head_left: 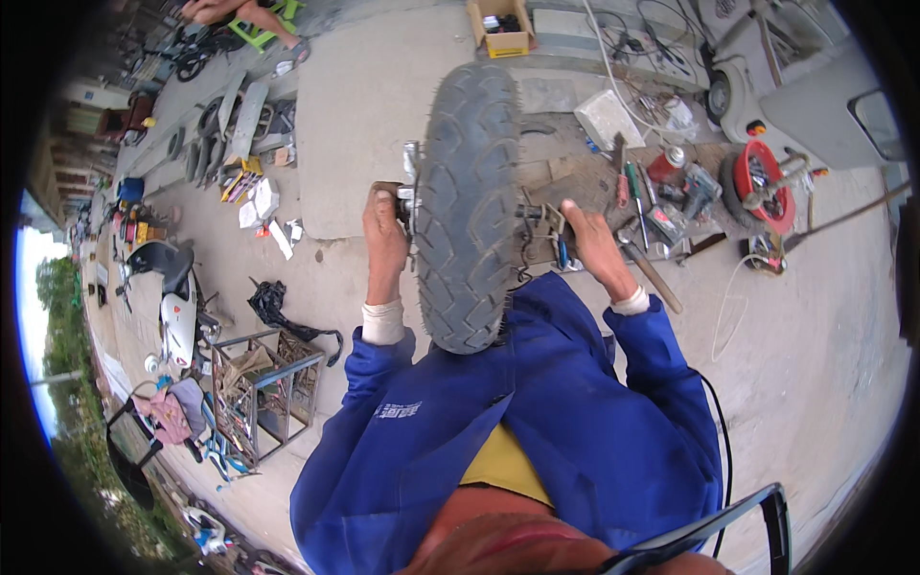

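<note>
Upright in front of my body stands a scooter wheel with a black treaded tyre (468, 206), its lower edge by my blue jacket. At its left side my left hand (385, 235) is closed round a metal axle fitting (406, 203); part of the fingers is hidden. On the right, the axle (527, 212) sticks out of the wheel and carries a metal bracket (553, 222). My right hand (598, 251) is closed on that bracket, the thumb on top and the other fingers mostly out of sight. The tyre hides the hub.
Right of the wheel lie a hammer (652, 278), screwdrivers (635, 196), a power tool (702, 190) and a red bowl (765, 187) of parts. A yellow box (503, 31) sits farther off. At left stand a metal rack (273, 388) and a white scooter (179, 321). Another person's leg (268, 21) shows far left.
</note>
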### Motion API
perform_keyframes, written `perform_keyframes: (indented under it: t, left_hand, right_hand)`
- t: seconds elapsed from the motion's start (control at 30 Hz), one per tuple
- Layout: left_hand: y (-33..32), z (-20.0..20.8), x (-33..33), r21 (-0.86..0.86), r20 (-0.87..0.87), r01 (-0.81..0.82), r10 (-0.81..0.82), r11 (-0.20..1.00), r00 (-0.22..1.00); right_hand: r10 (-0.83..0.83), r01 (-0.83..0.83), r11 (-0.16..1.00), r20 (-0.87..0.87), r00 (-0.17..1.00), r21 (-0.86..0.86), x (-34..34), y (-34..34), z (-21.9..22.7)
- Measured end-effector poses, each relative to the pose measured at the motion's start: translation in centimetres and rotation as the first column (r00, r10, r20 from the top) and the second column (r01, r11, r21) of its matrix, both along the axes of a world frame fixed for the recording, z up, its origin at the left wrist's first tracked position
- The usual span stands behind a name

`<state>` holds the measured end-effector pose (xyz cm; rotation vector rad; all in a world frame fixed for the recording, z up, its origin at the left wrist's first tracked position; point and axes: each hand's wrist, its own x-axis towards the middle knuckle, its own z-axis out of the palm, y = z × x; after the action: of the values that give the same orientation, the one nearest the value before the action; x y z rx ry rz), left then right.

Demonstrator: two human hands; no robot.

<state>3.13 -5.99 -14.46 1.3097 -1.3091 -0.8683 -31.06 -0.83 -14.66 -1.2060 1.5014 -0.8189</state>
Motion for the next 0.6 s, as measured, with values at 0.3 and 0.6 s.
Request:
perform_keyframes:
  t: [0.3, 0.6]
  left_hand:
    - [0.5, 2.2, -1.4, -0.004, 0.044, -0.008, 0.009, 1.000, 0.999]
    - [0.7, 2.6, 0.1, 0.008, -0.095, 0.079, -0.078, 0.997, 0.992]
  right_hand:
    - [-0.025, 0.024, 0.477, 0.013, 1.000, -0.879, 5.6, 1.5, 10.8]
    - [-0.035, -0.353, 0.517, -0.431, 0.902, -0.780, 8.7, 1.0, 15.6]
